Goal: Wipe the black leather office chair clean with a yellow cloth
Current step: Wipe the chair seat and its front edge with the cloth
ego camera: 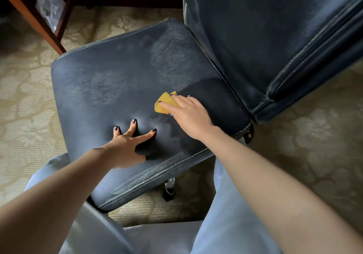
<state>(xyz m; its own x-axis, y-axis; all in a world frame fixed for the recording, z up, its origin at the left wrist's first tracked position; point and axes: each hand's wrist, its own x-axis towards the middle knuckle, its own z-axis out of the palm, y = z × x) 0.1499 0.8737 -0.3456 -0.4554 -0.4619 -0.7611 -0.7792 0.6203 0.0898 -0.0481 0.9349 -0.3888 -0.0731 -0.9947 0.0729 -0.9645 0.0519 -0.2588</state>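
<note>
Chair seat (121, 88) dusty grey, 1 dark patch beside yellow cloth (164, 104).

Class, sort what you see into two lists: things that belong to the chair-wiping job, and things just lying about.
Job: yellow cloth; dusty chair seat; chair backrest; right hand pressing the cloth; left hand braced on the seat.
Lying about: wooden furniture leg; clear plastic bag; patterned carpet.

Black leather chair (121, 80), grey dusty film, darker patch near yellow cloth (165, 102). Beige floral carpet (23, 96). Dark nail polish (133, 121). Pale blue-grey trousers (231, 214).
</note>
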